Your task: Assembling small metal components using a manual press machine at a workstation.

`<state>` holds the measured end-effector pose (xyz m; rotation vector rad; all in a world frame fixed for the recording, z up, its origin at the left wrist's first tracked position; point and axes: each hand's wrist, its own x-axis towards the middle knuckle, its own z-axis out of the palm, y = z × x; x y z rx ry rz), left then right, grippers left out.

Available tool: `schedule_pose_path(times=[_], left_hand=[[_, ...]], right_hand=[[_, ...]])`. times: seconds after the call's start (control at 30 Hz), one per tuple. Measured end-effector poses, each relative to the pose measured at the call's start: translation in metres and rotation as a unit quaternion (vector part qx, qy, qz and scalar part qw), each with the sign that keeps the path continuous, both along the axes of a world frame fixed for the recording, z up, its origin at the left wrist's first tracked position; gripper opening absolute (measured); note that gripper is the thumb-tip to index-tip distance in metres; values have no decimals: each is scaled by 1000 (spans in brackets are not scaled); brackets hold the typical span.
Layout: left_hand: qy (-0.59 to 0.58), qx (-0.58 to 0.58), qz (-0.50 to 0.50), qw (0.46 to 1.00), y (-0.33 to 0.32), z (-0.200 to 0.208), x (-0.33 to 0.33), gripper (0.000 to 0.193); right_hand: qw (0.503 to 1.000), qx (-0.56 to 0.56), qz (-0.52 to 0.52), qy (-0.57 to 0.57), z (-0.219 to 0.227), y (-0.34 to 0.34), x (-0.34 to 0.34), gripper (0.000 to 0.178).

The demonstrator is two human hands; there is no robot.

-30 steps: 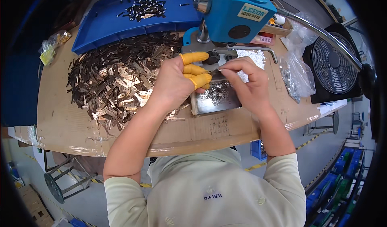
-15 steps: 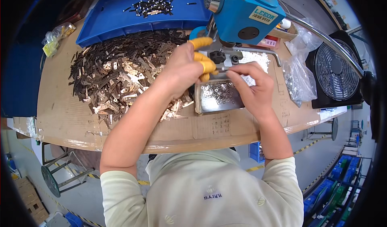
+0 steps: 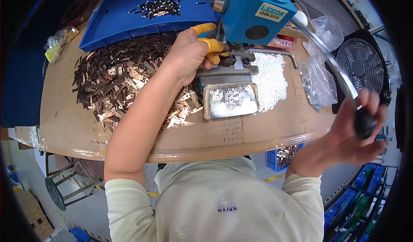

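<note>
Two hands at a blue press (image 3: 254, 12) on a cardboard-covered bench (image 3: 64, 117). Left hand (image 3: 189, 55), orange cots on thumb & forefinger, pinches a small metal part under the press head, at the fixture (image 3: 234, 63); part itself too small to make out. Right hand (image 3: 359, 128) is clenched round the black knob of the press lever (image 3: 322, 46), out to the right. Judging by this, step in hand is the press stroke: part seated, lever about to work. Next move needs left fingertips clear of the ram & part kept square. Pile of metal strips (image 3: 124, 76) lies left of the fixture, tray of small rings (image 3: 231, 99) just in front, blue bin (image 3: 129, 18) behind.
</note>
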<state>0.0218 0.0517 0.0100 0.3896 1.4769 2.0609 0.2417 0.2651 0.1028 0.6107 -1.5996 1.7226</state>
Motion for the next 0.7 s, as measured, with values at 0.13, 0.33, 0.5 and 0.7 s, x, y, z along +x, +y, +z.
schedule_pose_path(times=[0.13,0.33,0.5,0.7], left_hand=[[-4,-17,-22,1000,1,-6,1,46],[63,-92,-10,994,-2,2,2,50],[162,-76,108,978,-22,3,-21,57],[463,-421,106,773,-66,-8,-14,50]], right_hand=[[889,238,-377,104,-88,-17,9,26],[944,76,-321,0,-89,-44,-9,28],[890,332,-264,-167,-115,-56,-13,20],[815,485,-304,-86,-130,-57,-27,14]])
